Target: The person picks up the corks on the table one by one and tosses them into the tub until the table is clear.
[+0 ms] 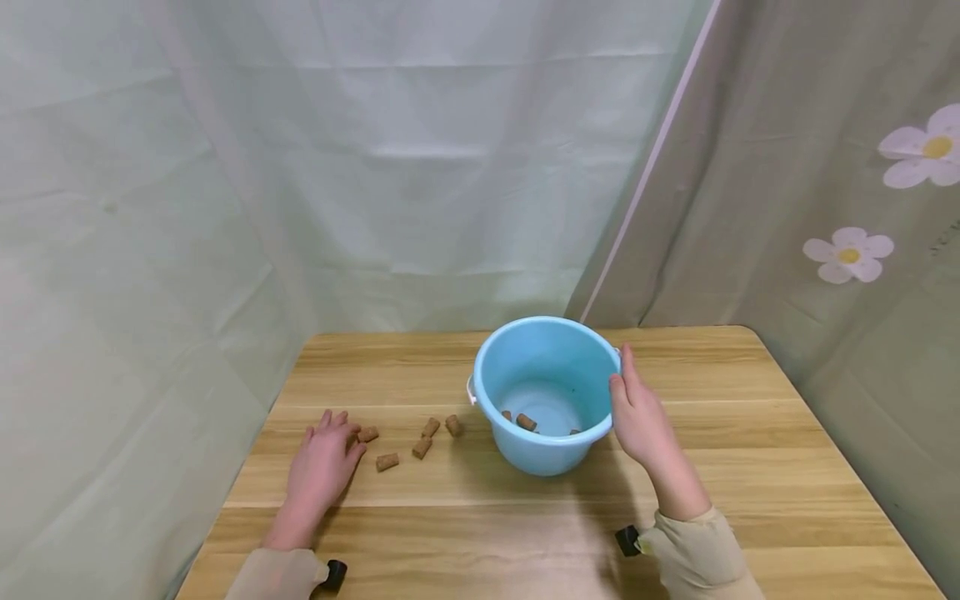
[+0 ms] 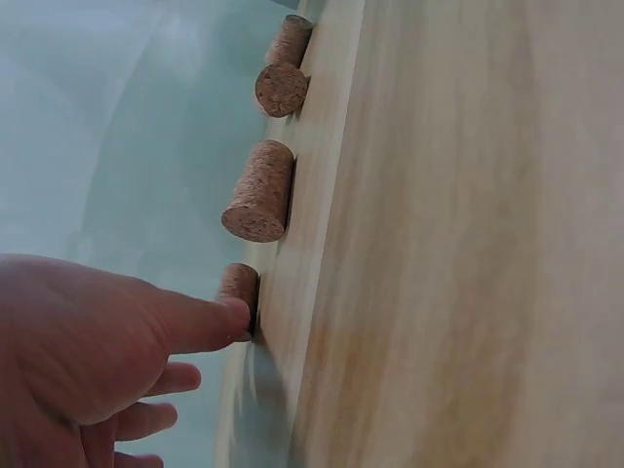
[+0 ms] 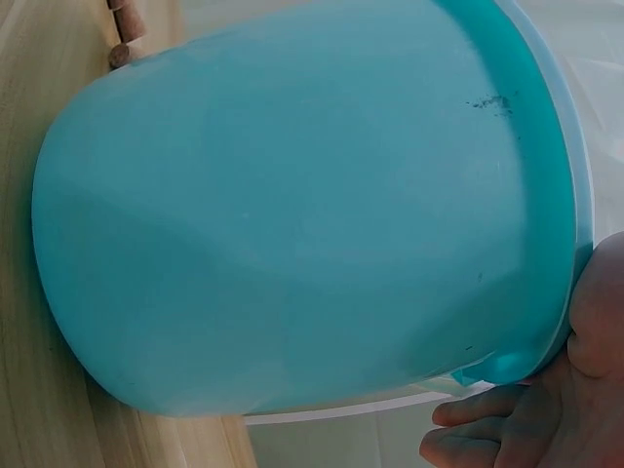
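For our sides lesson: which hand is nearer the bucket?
Right: the right hand touches the bucket; the left hand is apart, on its left, by a cork.

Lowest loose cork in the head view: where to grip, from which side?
I'd pinch the cork at mid-length across its round sides, coming from above. It lies on its side, roughly left-right in the head view, so its long sides face front and back; the gap to the next cork likely leaves room.

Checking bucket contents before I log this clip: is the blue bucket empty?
No, the head view shows corks lying inside the blue bucket.
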Available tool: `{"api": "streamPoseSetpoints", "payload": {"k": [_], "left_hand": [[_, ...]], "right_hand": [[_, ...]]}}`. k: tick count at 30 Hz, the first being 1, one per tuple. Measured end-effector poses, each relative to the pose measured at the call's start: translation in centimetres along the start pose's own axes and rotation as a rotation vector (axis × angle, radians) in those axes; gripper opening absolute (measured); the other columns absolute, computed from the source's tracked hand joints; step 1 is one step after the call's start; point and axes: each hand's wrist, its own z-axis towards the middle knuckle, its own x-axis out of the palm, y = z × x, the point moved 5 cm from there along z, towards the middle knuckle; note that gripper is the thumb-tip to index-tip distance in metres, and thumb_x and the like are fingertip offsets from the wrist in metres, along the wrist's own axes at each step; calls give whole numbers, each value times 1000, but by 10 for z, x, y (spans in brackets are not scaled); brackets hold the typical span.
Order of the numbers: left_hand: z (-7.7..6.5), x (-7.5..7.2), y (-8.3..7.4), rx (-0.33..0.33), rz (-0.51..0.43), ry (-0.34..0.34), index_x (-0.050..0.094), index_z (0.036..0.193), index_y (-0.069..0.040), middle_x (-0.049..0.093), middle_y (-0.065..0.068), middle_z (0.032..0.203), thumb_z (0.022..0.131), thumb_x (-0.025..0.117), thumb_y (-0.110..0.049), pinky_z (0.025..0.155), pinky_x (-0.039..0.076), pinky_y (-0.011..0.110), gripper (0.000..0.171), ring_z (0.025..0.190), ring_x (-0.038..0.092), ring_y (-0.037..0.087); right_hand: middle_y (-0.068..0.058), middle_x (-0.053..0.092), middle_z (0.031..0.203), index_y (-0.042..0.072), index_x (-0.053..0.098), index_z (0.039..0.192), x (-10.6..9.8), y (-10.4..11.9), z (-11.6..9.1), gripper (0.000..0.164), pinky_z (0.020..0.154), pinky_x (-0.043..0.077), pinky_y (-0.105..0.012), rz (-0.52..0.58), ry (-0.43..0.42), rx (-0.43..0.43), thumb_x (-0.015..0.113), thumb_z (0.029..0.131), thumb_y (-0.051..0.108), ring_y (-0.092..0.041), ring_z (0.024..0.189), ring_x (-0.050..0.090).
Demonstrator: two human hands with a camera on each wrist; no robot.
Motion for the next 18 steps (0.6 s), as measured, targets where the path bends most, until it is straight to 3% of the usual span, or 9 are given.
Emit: {"api": "streamPoseSetpoints", "payload": {"k": [5,8,10,12,14,18], "left_hand": [[2,1,0,-7,27,-16,76,110,3,63,35,138,92,84,-10,113,33,79,23,138,49,59],[2,1,0,0,22,-50,76,106,1,73,28,119,90,86,-11,105,45,73,22,114,69,49],[1,-2,-3,11,10,-83,75,105,1,75,24,113,90,86,-12,95,53,68,23,98,72,45],[3,-6,-7,27,-8,-120,75,104,0,75,24,115,90,86,-14,93,54,66,23,95,73,42],[6,-13,-14,55,-26,-147,74,104,0,71,28,128,90,85,-15,98,53,67,23,108,71,47],[18,-27,-34,167,-53,-162,71,105,-2,60,30,146,92,84,-13,114,36,75,21,137,56,49]], "right_hand": [[-19,14,176,2,4,171,0,1,0,64,126,22,-65,-4,-1,6,28,118,30,-45,158,24],[-20,14,176,2,4,171,1,1,-1,64,126,23,-65,-4,-1,5,29,118,30,-45,158,25],[-20,15,176,2,4,171,1,2,-1,64,126,23,-65,1,0,5,29,118,30,-46,158,25],[-20,15,176,2,4,171,1,2,-1,64,126,23,-65,4,-3,1,28,118,30,-46,158,25],[-20,15,176,2,4,171,1,2,-1,64,126,23,-65,10,-4,1,29,118,30,-46,158,25],[-19,16,176,2,4,171,1,1,1,64,126,24,-65,14,-8,-1,28,118,30,-46,157,26]]}}
